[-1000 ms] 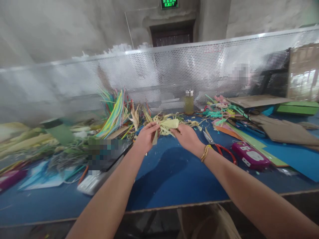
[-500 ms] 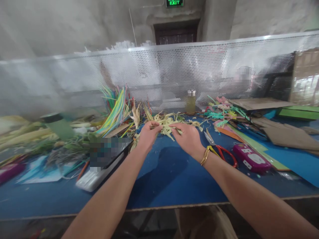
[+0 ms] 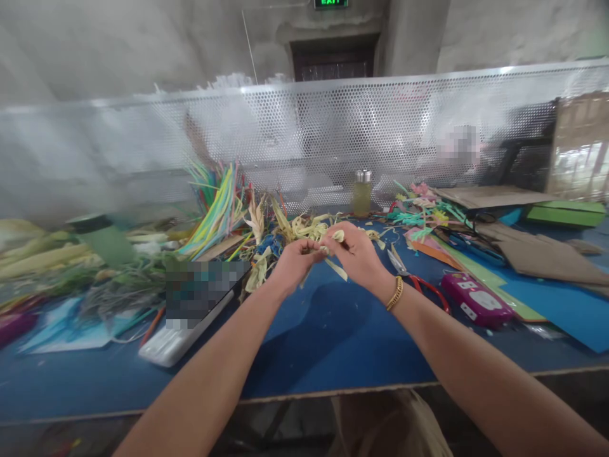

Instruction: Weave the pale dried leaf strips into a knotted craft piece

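Both hands meet above the blue table, fingers pinched on a pale corn husk strip point(image 3: 339, 270) whose loose end hangs below my right hand. The thumb and fingers of my left hand point(image 3: 297, 261) are closed at its left part. My right hand point(image 3: 353, 252), with a gold bracelet at the wrist, pinches the same piece, and a curled bit of husk shows over its fingers. Just behind them lies a loose heap of cut husk strips point(image 3: 304, 225), partly covered by the hands. A dried husk point(image 3: 257, 221) stands left of the heap.
Red-handled scissors point(image 3: 425, 289) and a purple box point(image 3: 477, 298) lie to the right, near coloured sheets point(image 3: 547, 301) and cardboard. On the left are a phone-like device on a white block point(image 3: 185, 339), pipe cleaners point(image 3: 214, 216) and a green container point(image 3: 105, 241). A perforated metal screen point(image 3: 333, 139) runs behind.
My hands have drawn together until the fingertips nearly touch, and have come slightly up off the husk heap. A husk strip now dangles between them. The view shifted slightly.
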A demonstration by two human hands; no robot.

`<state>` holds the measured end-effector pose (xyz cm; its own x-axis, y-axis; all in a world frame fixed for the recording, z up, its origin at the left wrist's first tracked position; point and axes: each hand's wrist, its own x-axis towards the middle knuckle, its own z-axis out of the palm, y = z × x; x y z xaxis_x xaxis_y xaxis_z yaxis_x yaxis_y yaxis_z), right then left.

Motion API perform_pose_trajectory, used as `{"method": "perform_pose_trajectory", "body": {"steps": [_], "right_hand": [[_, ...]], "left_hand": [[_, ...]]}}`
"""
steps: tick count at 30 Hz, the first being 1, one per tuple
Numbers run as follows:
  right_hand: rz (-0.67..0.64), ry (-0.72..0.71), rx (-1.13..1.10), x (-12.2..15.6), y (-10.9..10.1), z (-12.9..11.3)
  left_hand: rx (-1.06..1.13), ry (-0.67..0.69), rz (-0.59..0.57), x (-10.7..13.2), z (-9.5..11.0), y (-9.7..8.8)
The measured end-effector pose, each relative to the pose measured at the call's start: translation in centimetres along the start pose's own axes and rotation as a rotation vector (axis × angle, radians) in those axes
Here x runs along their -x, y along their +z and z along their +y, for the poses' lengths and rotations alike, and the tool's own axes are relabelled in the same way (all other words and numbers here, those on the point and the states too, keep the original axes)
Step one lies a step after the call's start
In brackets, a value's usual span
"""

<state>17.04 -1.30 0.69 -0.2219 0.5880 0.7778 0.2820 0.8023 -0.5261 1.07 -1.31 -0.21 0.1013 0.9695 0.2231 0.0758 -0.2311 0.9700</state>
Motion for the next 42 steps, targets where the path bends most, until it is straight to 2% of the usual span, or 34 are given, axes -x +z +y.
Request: {"method": "perform_pose_trajectory", "body": {"steps": [3, 7, 14, 19, 23, 29, 36, 39, 42], "right_hand": [[-0.084, 0.070, -0.150, 0.1, 0.4, 0.2], [-0.087, 0.127, -0.211, 0.3, 0.7, 0.2], [-0.072, 0.097, -0.110, 0.0, 0.0, -0.3], [-0.112, 0.046, -0.078, -0.1, 0.2, -0.2], [-0.108, 0.075, 0.008, 0.1, 0.1, -0.3], [-0.160, -0.028, 0.240, 0.0, 0.2, -0.1], [-0.155, 0.054, 0.314, 0.5, 0.5, -0.1], [-0.185, 0.016, 0.440, 0.5, 0.4, -0.1], [-0.267, -0.064, 0.577, 0.4, 0.5, -0.3]], "left_hand": [[0.026, 0.018, -0.003, 0.3, 0.1, 0.6], [0.083, 0.014, 0.024, 0.2, -0.1, 0.6], [0.128, -0.039, 0.028, 0.1, -0.3, 0.6], [0.057, 0.025, -0.030, 0.2, -0.6, 1.0], [0.002, 0.023, 0.004, 0.2, -0.8, 1.2], [-0.020, -0.065, 0.132, 0.3, -0.8, 1.4], [0.217, -0.112, 0.154, 0.2, -0.6, 1.4], [0.296, -0.138, 0.154, 0.1, -0.5, 1.4], [0.330, -0.141, 0.178, 0.2, -0.2, 1.4]]}}
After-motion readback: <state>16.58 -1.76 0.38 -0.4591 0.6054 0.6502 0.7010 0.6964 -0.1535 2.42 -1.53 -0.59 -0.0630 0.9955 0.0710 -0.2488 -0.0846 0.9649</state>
